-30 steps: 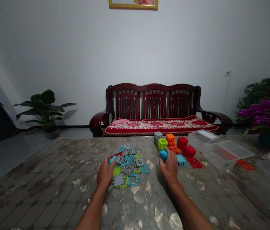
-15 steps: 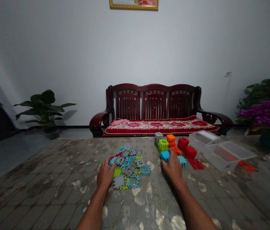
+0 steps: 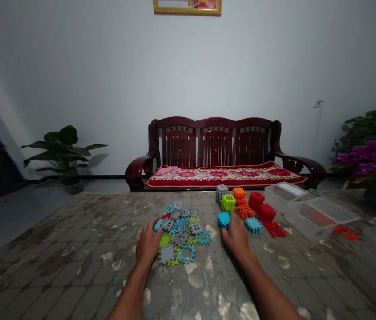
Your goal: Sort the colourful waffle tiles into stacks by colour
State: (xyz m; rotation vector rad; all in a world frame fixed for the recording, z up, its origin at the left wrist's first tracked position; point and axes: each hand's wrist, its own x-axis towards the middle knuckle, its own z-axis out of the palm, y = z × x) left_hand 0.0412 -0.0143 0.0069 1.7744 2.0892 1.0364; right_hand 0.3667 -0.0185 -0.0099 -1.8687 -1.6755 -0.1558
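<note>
A loose pile of notched plastic building tiles (image 3: 179, 240) in grey, blue, lime green and red lies in the middle of the table. At the pile's left edge rests my left hand (image 3: 147, 244), fingers forward and thumb apart, touching the tiles there. To the right, my right hand (image 3: 237, 234) grips a short stack of blue tiles (image 3: 224, 219) low over the table; its fingertips are partly hidden. Another blue stack (image 3: 253, 225) lies just right of that hand. Behind stand a lime green stack (image 3: 228, 203), a grey stack (image 3: 221, 193) and orange stacks (image 3: 239, 195).
Red stacks (image 3: 267, 212) stand further right, beside clear plastic boxes (image 3: 311, 222). An orange-red piece (image 3: 346, 232) and clear plastic wrapping (image 3: 374, 262) lie at the right. A patterned cloth covers the table (image 3: 84, 253). Beyond its far edge is a wooden bench (image 3: 214, 142).
My right hand has shifted slightly left, and the blue stack in it has moved left with it, away from the other blue stack. My left hand has stayed nearly still.
</note>
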